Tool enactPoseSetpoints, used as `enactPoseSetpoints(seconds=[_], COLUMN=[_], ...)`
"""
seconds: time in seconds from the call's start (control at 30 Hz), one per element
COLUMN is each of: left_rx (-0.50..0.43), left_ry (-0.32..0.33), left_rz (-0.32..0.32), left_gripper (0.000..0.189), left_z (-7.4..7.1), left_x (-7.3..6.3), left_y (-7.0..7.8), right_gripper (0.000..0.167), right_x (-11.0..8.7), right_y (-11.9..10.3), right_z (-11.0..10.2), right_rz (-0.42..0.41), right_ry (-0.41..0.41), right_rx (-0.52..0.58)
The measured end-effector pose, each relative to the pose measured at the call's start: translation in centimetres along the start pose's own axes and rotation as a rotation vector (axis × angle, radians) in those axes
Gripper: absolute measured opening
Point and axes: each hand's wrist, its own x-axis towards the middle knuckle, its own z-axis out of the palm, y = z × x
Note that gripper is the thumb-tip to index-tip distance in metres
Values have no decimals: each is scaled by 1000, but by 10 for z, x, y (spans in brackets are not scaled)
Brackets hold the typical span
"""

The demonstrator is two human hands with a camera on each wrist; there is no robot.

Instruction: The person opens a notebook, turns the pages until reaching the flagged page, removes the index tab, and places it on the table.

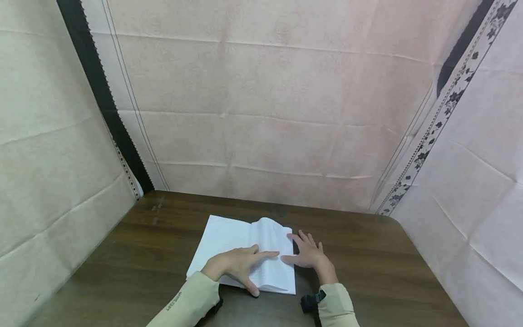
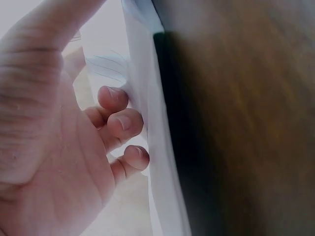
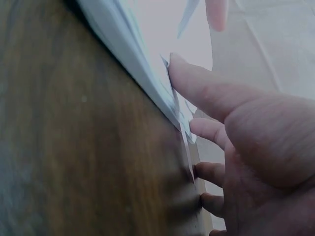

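An open notebook [image 1: 229,234] with white, faintly lined pages lies on the table, its right-hand page [image 1: 271,231] bulging upward near the fold. My left hand [image 1: 239,263] is spread over the lower middle, with its thumb at the bottom edge and a finger stretched across the right page. In the left wrist view, the other fingers [image 2: 125,123] bend loosely beside the pages [image 2: 160,147]. My right hand [image 1: 308,254] is at the notebook's right edge, thumb and index finger apart. The right wrist view has its thumb [image 3: 197,83] touching the page edges [image 3: 142,73].
The brown wooden table [image 1: 388,272] extends around the notebook. Pale cloth hangs behind [image 1: 265,113] and on both sides. A dark device [image 1: 309,303] is strapped at my right wrist, below the notebook's corner.
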Motion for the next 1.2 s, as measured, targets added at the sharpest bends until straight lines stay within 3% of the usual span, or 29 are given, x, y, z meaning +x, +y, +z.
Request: enactPoseSetpoints(seconds=[0.47, 0.67, 1.2], left_rx=[-47, -64, -51], left_ry=[15, 18, 69], left_rz=[44, 100, 116], left_gripper=[96, 85, 85], left_z=[-4, -8, -23], left_x=[-2, -4, -13], left_y=[-8, -1, 7], right_gripper=[86, 87, 79], right_x=[2, 0, 0], right_y=[-2, 0, 3], right_z=[-6, -5, -1], right_rz=[13, 11, 16], right_ry=[-15, -25, 4], right_rx=[11, 21, 32])
